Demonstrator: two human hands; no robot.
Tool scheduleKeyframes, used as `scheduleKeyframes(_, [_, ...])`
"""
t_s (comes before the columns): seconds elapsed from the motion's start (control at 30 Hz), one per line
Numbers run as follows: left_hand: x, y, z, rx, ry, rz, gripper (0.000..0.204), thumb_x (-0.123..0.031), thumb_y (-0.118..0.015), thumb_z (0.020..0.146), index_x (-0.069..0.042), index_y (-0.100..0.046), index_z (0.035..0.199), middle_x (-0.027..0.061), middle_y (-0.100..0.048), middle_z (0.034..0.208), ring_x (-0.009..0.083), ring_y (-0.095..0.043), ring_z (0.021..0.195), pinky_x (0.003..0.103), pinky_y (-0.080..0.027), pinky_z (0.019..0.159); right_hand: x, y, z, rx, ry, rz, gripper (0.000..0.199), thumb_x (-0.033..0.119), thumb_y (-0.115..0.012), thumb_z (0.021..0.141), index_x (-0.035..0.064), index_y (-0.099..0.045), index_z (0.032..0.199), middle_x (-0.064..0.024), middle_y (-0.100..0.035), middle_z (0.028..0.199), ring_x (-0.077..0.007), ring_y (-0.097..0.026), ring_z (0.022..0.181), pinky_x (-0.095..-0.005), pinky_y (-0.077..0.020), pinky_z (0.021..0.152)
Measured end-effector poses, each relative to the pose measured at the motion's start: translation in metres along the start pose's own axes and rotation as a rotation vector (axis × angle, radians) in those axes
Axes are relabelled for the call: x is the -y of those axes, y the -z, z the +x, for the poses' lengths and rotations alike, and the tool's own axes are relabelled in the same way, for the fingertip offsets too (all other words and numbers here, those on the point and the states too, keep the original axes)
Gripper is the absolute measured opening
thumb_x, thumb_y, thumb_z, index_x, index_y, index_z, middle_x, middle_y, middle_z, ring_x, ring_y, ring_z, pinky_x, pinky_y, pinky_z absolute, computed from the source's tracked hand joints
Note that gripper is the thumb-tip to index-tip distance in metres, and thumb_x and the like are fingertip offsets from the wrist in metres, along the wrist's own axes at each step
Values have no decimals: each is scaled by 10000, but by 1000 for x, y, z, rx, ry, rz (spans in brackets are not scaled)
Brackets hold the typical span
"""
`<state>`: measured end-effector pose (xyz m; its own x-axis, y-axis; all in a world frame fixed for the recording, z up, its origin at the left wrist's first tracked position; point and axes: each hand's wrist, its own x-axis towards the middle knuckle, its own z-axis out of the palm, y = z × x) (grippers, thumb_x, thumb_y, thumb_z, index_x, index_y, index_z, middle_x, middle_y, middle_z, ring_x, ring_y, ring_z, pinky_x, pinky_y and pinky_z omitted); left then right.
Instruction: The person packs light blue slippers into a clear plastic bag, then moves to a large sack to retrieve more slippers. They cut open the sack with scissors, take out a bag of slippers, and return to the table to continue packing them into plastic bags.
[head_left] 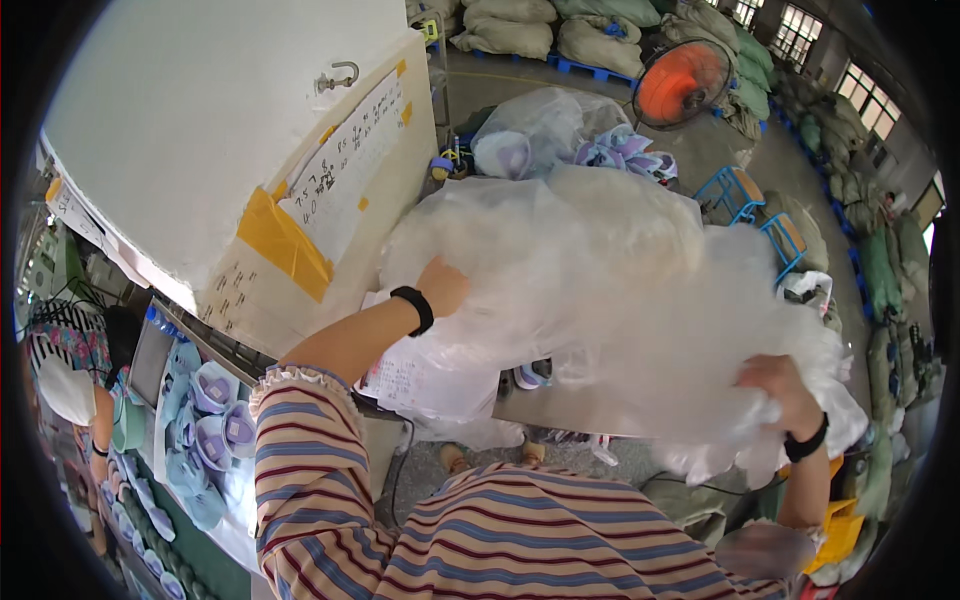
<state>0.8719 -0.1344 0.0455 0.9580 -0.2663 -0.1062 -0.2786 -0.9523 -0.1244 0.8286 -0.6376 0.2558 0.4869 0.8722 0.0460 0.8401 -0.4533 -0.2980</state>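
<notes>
A large translucent plastic bag (640, 290) spreads out in front of me, blurred by motion in its middle and right part. My left hand (443, 286), with a black band at the wrist, is closed on the bag's left side. On the bag's near right edge my right hand (785, 392), also banded in black, is closed with plastic bunched beneath it. Whether anything lies inside the bag cannot be made out. Under its left part, a white sheet with writing (425, 382) partly shows.
Left of me stands a white panel (200, 140) with a taped paper list (345, 155). Beyond the bag are pale purple pieces (625, 153), an orange fan (685, 83) and blue-framed stools (735, 195). Purple cup-shaped pieces (212, 440) lie at left, near another person (75, 385). Stuffed sacks (505, 35) line the back.
</notes>
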Motion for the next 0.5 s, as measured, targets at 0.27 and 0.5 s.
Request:
scheduleKeyframes(0.27, [65, 161, 39, -1400, 396, -146, 299, -47, -592, 725, -22, -584, 1022, 166, -623, 975, 375, -584, 958, 454, -488, 786, 42, -56, 140, 482, 9, -75, 985, 141, -668, 655, 74, -111, 1464, -113, -588, 621, -319, -570, 551, -387, -441, 522])
scheduleKeyframes(0.5, [-5, 18, 0, -466, 121, -200, 204, -216, -586, 778, -74, -628, 917, 153, -618, 1049, 329, -587, 974, 427, -465, 854, 47, -85, 204, 518, -9, -102, 900, 114, -571, 649, 56, -167, 1452, -135, -588, 624, -315, -576, 568, -395, -441, 534])
